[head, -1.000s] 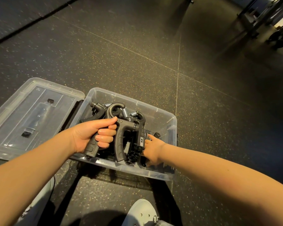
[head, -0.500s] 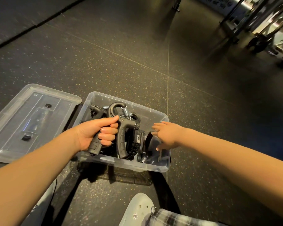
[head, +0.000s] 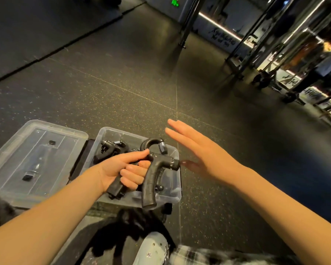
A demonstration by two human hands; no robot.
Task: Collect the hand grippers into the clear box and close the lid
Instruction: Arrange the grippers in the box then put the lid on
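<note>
Left hand point(head: 122, 169), lower centre of frame, clenched round one handle of black plastic spring hand gripper point(head: 157, 169). Gripper hangs directly above clear plastic box point(head: 177, 196), free handle pointing down toward camera. Right hand point(head: 201, 150) open, flat, empty, beside box's right edge. Clear lid point(head: 8, 188) lies left of box, off.

matt black plastic hand gripper point(head: 153, 175) with metal spring, glossy clear plastic box point(head: 177, 188) and lid point(head: 13, 150), speckled rubbery floor point(head: 122, 88).

The hand gripper point(head: 153, 175) was black, the box point(head: 172, 196) and lid point(head: 13, 196) clear, the floor point(head: 122, 92) dark with gold speckles.
</note>
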